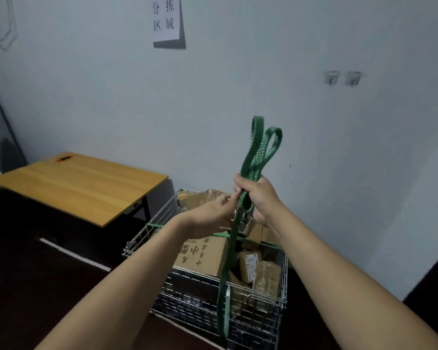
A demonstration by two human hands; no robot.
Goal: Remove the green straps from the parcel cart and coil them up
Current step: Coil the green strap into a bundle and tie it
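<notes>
Pale blue-grey wall fills the head view, with a paper sign [166, 18] taped high up and two small wall hooks [343, 78] further right. Wooden table [81, 188] stands left of centre against the wall, an orange-tipped tool [64, 158] lying near its far edge. Below the arms sits the wire parcel cart [284, 274], loaded with cardboard boxes [200, 256] and smaller packets. Right hand [259, 198] is raised above the cart and clenched around the green strap [261, 147]. Two loops stand up out of the top of the fist, so the gathered turns appear to be bunched in that grip, likely to keep them from slipping apart while more length is taken up. Left hand [213, 215] reaches across from the left, its fingertips meeting the strap just under the right fist. Whether it pinches the webbing or only steadies it cannot be told. From the two hands the loose run of strap drops straight down, crosses the front of the cart and hangs past the lower wire panels. It looks slack and free of the frame along the visible stretch, though its bottom end is hard to make out. A second strap [154, 225] is stretched flat across the cart top from the left rail to the right, beneath both hands and well apart from them. Judgement: coiling of the first strap is partway along, and the second is not yet taken off.
</notes>
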